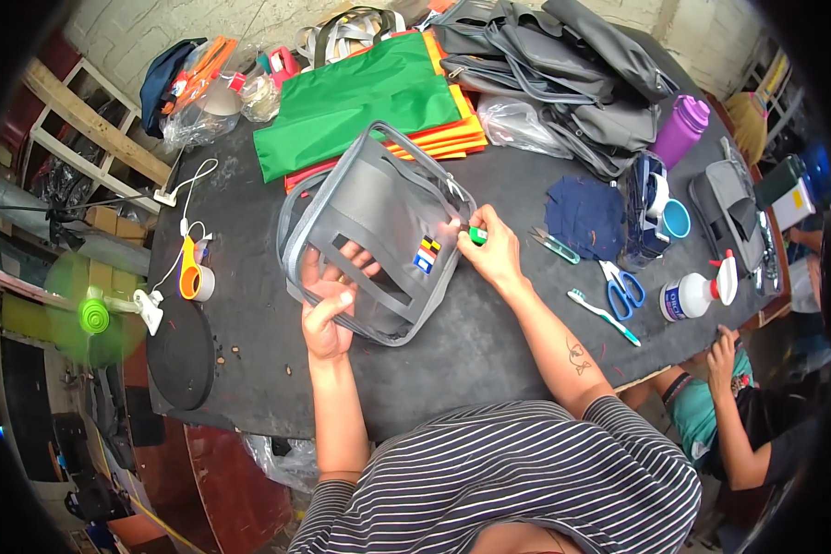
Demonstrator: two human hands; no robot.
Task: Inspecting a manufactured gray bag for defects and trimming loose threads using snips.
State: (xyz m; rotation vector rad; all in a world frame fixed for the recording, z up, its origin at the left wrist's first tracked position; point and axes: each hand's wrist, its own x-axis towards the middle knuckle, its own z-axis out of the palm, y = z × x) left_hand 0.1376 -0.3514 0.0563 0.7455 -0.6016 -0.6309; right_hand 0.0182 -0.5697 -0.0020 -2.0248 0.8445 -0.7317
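Note:
A grey bag with clear plastic sides, grey piping and a small coloured flag-like patch is held tilted above the dark table. My left hand grips its near left edge, thumb outside and fingers showing through the clear plastic. At the bag's right edge, my right hand is closed round a green lighter. A small bright glow shows between the lighter's top and the bag's edge; whether it is a flame is hard to make out.
Behind the bag lie stacked green and orange fabric and piled grey bags. To the right are thread snips, blue-handled scissors, a toothbrush, a spray bottle and a purple bottle. Another person's hand rests near the right edge.

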